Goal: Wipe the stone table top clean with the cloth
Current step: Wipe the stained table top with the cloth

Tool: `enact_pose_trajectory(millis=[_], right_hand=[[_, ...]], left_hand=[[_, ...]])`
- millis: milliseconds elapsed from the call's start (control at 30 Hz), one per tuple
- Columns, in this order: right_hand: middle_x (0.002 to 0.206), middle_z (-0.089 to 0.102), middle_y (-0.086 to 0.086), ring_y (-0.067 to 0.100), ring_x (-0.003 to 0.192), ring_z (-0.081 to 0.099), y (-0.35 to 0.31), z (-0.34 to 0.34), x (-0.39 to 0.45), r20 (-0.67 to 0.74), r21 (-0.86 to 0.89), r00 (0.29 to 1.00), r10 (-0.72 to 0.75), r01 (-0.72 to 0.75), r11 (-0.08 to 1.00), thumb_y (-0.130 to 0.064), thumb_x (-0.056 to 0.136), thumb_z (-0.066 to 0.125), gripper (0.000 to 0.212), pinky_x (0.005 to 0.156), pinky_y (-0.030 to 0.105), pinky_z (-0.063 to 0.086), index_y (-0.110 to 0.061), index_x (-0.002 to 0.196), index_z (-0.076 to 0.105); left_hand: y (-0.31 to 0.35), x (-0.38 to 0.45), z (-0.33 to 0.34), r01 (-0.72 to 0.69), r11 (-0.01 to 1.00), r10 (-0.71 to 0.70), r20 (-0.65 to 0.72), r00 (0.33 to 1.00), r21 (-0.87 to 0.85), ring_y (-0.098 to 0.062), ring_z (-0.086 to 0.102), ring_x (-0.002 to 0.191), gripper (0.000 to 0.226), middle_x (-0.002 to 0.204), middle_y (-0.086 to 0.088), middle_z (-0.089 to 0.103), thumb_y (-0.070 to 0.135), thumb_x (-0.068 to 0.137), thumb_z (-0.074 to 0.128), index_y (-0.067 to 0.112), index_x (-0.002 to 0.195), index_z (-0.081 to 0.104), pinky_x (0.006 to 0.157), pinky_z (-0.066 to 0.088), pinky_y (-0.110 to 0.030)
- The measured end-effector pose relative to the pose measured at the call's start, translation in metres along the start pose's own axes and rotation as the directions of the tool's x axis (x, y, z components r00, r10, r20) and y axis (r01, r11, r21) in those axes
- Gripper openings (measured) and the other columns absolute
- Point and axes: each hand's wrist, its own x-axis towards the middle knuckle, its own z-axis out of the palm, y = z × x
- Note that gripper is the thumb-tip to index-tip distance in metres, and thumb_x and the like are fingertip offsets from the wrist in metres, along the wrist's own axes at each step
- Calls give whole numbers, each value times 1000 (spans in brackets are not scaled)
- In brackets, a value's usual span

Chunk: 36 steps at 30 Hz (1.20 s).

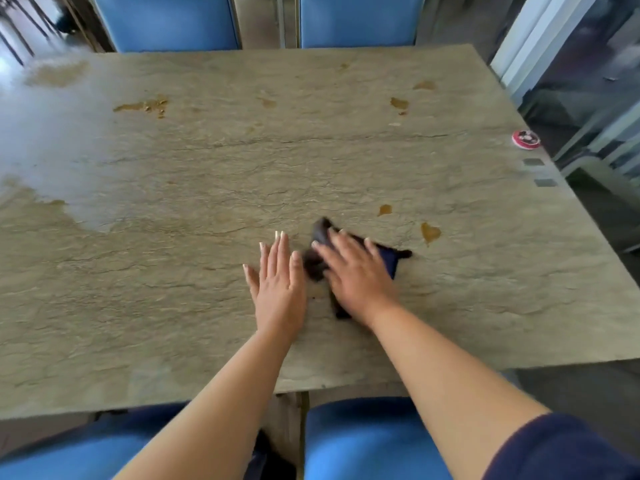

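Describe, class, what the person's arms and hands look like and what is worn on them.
Both forearms are bare, with no watch, rings or gloves visible. The left hand has long, pale fingernails. The right hand shows no jewellery, and a dark navy sleeve covers the right upper arm.

Stone table top (207, 209) grey-beige, veined, amber stains; cloth (389, 259) dark navy; chairs (166, 22) blue.

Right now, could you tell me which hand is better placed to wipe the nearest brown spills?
Right hand: it already presses the cloth, closest to the spills; left hand lies bare, farther away.
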Motion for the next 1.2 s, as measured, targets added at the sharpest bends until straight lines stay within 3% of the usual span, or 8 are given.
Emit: enact_pose_trajectory(millis=[267,433,567,700,800,933,1033,1200], right_hand=[[160,14,6,22,146,10,67,-14,3,-92,33,801,591,-591,806,-40,100,31,52,116,48,9,-30,150,23],[157,23,8,26,145,19,10,-1,-57,-25,-32,999,-23,22,999,-41,96,30,54,116,50,17,-29,149,27],[158,23,0,20,146,18,51,-12,-94,148,19,864,-482,485,874,-40,95,38,51,118,44,11,-38,145,31],[154,31,4,23,143,26,104,-22,-97,-13,-76,997,80,-80,994,-43,94,28,52,114,52,22,-38,146,30],[160,14,4,23,147,8,93,-26,-86,-27,-34,874,485,-486,873,-42,99,25,51,116,52,7,-37,149,18],[159,19,6,27,146,15,76,-24,-111,29,-52,999,21,-19,998,-46,94,24,55,115,57,10,-37,148,21],[159,19,0,21,147,14,122,-30,-152,145,-48,943,-298,307,950,-45,96,33,52,116,52,7,-41,147,21],[155,30,2,22,144,24,199,-42,-153,24,-92,997,76,-73,993,-44,96,29,50,113,54,23,-41,146,28]], left_hand=[[1,1,21,5,878,0,-11,1000,478,-13,-28,143,64,155,23,-23,60,93,2,36,152,-8,116,-17,-50],[2,-1,17,-6,914,14,-17,1000,407,-9,-23,144,74,155,26,-18,60,83,-13,38,152,-2,116,-17,-47],[4,-2,18,-11,894,16,-8,1000,447,-12,-23,145,68,157,22,-18,58,88,-9,37,152,-4,116,-17,-49],[8,-3,21,34,877,-37,-2,999,480,-16,-25,145,65,157,19,-19,58,93,-4,33,153,-6,115,-15,-55],[28,-5,28,55,914,-68,17,998,401,-21,-25,145,67,160,13,-15,60,93,-1,32,154,3,114,-17,-57],[69,-20,61,-125,952,96,114,989,280,-9,-19,146,66,161,15,-6,58,93,0,35,153,14,115,-17,-53],[96,-28,87,-180,961,151,148,977,208,-4,-15,146,67,161,19,2,58,92,-1,35,152,18,116,-16,-50],[119,-25,120,-165,890,121,128,984,426,-12,-22,145,55,160,19,-10,49,99,11,39,152,2,113,-17,-59]])
